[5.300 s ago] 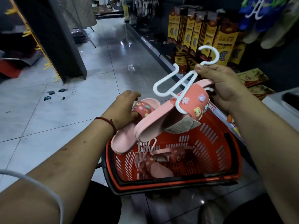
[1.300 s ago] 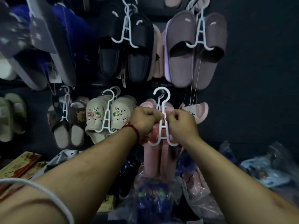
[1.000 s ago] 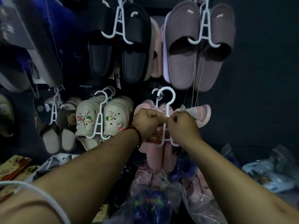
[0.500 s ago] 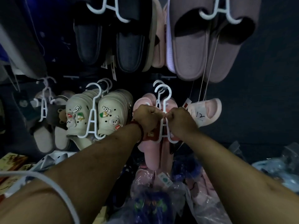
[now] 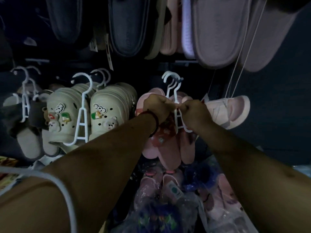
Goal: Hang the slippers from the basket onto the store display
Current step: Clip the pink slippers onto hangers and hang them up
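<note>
A pair of pink slippers (image 5: 168, 148) hangs on a white plastic hanger (image 5: 175, 91) in front of the dark display wall. The hanger's hook sits at a display peg (image 5: 180, 80), beside another white hook behind it. My left hand (image 5: 157, 106) grips the hanger's left side at the slipper tops. My right hand (image 5: 193, 113) pinches the hanger's stem just to the right. Both hands hide the middle of the hanger. The basket is out of view.
Cream clogs with charms (image 5: 101, 115) hang on white hangers to the left, grey-brown slippers (image 5: 28, 125) further left. Dark slippers (image 5: 127, 31) and mauve slippers (image 5: 218, 34) hang above. One pale pink slipper (image 5: 230, 111) hangs at right. Bagged slippers (image 5: 168, 199) lie below.
Over the last second the view has closed in on the display. The hanger's hook has gone up to the peg. Both hands keep their hold.
</note>
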